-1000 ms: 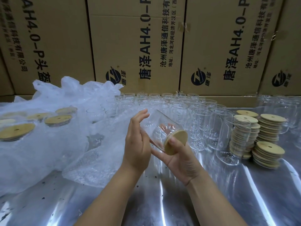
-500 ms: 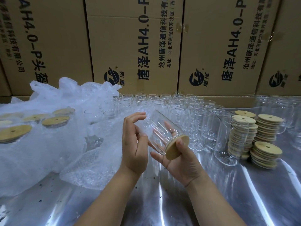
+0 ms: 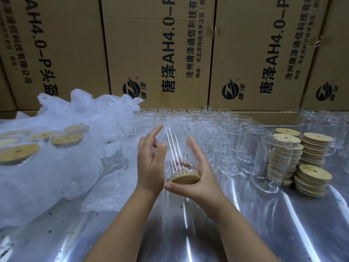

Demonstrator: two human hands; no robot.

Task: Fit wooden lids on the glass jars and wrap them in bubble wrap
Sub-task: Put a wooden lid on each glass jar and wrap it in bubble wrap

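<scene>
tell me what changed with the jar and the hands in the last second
The jar turned from slanting rightward to pointing away from the person, its lid nearest. The right hand kept hold at the lid end; the left hand loosened, fingers straightening. The lid stacks, bubble wrap and empty jars stayed put.

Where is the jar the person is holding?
In the head view, the clear glass jar with its round wooden lid is mid-frame, tipped between the left hand and right hand, before the rows of empty glass jars.
</scene>
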